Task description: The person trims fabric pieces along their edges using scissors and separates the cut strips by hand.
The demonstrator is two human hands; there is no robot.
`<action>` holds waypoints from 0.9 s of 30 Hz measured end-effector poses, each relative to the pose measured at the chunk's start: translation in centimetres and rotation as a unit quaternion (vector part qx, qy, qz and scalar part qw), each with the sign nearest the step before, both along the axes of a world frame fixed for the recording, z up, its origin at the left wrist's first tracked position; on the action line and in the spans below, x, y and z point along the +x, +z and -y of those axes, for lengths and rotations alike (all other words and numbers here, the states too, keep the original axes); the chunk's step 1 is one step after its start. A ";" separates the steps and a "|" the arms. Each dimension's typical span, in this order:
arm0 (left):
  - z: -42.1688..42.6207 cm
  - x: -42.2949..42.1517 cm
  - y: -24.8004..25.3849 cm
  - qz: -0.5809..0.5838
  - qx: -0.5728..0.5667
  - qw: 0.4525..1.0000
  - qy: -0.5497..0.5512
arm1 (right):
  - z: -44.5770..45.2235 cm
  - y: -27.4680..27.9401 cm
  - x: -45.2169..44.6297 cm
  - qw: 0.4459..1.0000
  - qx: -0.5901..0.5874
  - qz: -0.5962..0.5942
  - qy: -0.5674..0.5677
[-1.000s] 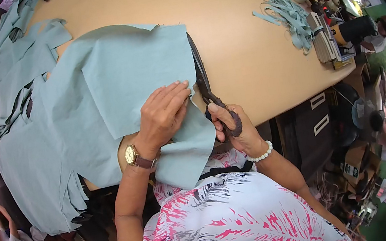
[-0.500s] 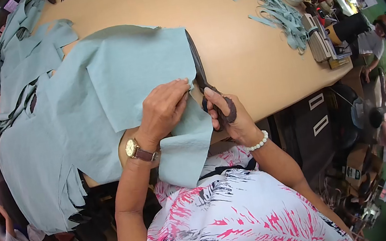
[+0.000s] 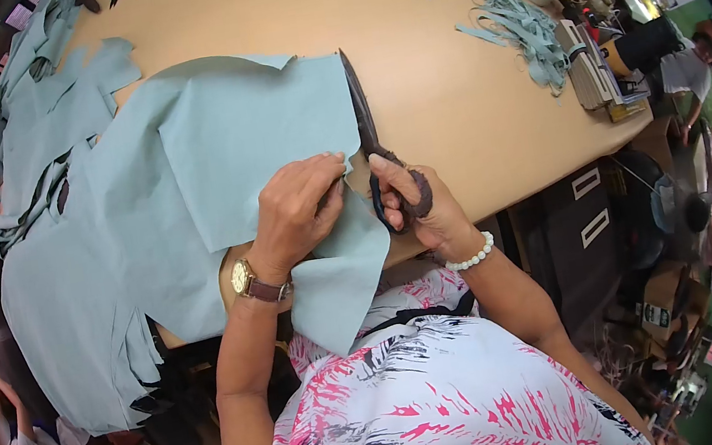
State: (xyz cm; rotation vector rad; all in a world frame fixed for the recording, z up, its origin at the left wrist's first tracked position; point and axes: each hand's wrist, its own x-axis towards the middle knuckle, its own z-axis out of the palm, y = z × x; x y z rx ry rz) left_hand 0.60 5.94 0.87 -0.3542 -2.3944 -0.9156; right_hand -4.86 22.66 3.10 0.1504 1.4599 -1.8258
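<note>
A large piece of pale blue-green fabric point(image 3: 254, 123) lies over the near side of the table, with a loose flap point(image 3: 343, 289) hanging past the edge towards my lap. My left hand point(image 3: 299, 208) pinches the fabric close to its right edge, fingertips pressed together. In my right hand point(image 3: 438, 215) is a large pair of dark scissors point(image 3: 362, 111), thumb and fingers through the wrapped handles. The blades point away from me along the fabric's right edge; the lower blade is largely hidden by the cloth.
Thin fabric strips point(image 3: 521, 32) are heaped at the right of the tan table point(image 3: 460, 115). Stacked books point(image 3: 588, 77) and a black-and-yellow cylinder point(image 3: 643, 50) stand at its right end. More cut fabric point(image 3: 63, 110) lies at left. Another person point(image 3: 688, 71) is at far right.
The hanging flap has swung slightly left, and its lowest corner sits a little lower. The scissor handles look slightly farther apart. Both hands stay in nearly the same place.
</note>
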 end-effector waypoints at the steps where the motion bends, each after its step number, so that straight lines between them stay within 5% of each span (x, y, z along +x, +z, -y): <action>1: 0.0 0.0 0.0 0.001 0.000 1.000 -0.002 | -0.1 -0.2 0.1 1.000 0.002 0.002 0.004; 8: 0.3 0.3 -0.4 0.019 0.003 1.000 0.001 | -0.7 -0.6 -0.3 0.999 0.011 -0.033 0.011; 12: 1.3 1.4 -1.1 0.077 0.210 0.970 0.094 | -2.9 0.1 -4.2 0.974 0.147 -0.159 0.059; 15: 4.2 3.3 -3.1 -0.005 0.464 0.869 0.173 | -4.7 0.3 -8.5 0.901 0.310 -0.286 0.101; 17: 5.0 5.9 -1.6 -0.053 0.537 0.808 0.238 | -5.6 -0.1 -10.9 0.811 0.402 -0.406 0.126; 19: 4.8 7.5 0.9 -0.017 0.459 0.809 0.367 | -5.4 -0.6 -12.6 0.745 0.435 -0.488 0.132; 22: 3.7 6.6 3.5 0.296 0.055 0.762 0.574 | -4.4 0.4 -13.1 0.677 0.478 -0.537 0.160; 23: 3.6 5.9 3.6 0.310 0.054 0.788 0.529 | -4.0 0.1 -12.3 0.645 0.466 -0.587 0.151; 24: 3.7 7.0 2.0 0.147 0.348 0.875 0.303 | -3.4 -0.3 -11.4 0.610 0.450 -0.637 0.141; 25: 3.8 8.0 0.3 0.039 0.627 0.778 0.015 | -2.4 -0.6 -9.8 0.610 0.392 -0.674 0.144; 27: 1.7 8.1 2.1 0.156 0.476 0.865 0.011 | -0.8 -1.2 -5.7 0.580 0.261 -0.753 0.171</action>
